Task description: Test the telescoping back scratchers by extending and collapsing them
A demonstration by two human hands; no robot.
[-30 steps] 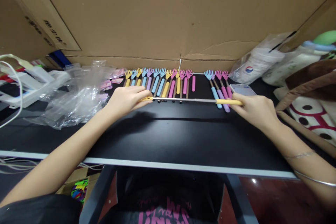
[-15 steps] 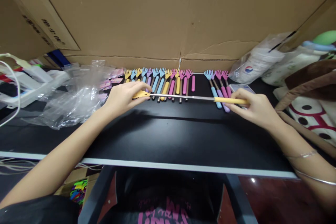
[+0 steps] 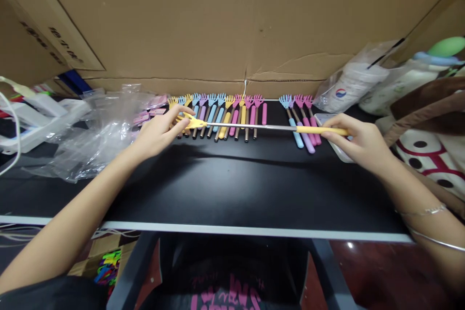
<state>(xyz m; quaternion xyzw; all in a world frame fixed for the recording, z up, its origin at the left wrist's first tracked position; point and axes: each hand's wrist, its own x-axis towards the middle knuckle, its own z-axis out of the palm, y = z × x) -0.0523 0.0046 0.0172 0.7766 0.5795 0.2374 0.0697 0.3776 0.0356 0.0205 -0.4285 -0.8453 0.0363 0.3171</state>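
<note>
Stretched out level above the black table, a yellow back scratcher (image 3: 250, 127) with a long metal telescopic rod spans both hands. My left hand (image 3: 160, 130) pinches its yellow claw head, with the claw's tines partly behind the fingers. At the other end, my right hand (image 3: 361, 143) grips the yellow handle between thumb and fingers. Behind the rod lies a row of collapsed back scratchers (image 3: 220, 115) in yellow, blue, purple and pink, claws toward the cardboard. A smaller group of back scratchers (image 3: 300, 118) lies to the right, close to my right hand.
Clear plastic bags (image 3: 94, 131) are heaped at left beside a white power strip (image 3: 47, 126). Cardboard (image 3: 218, 19) walls the back. A phone (image 3: 343, 152), a bagged cup (image 3: 358, 85) and a brown-handled bag (image 3: 425, 150) are at right. The black table (image 3: 232, 189) has a pale front edge.
My left hand has shifted slightly left and up along the claw, so more of the yellow claw head shows. The right hand keeps its hold on the handle. The view has shifted slightly.
</note>
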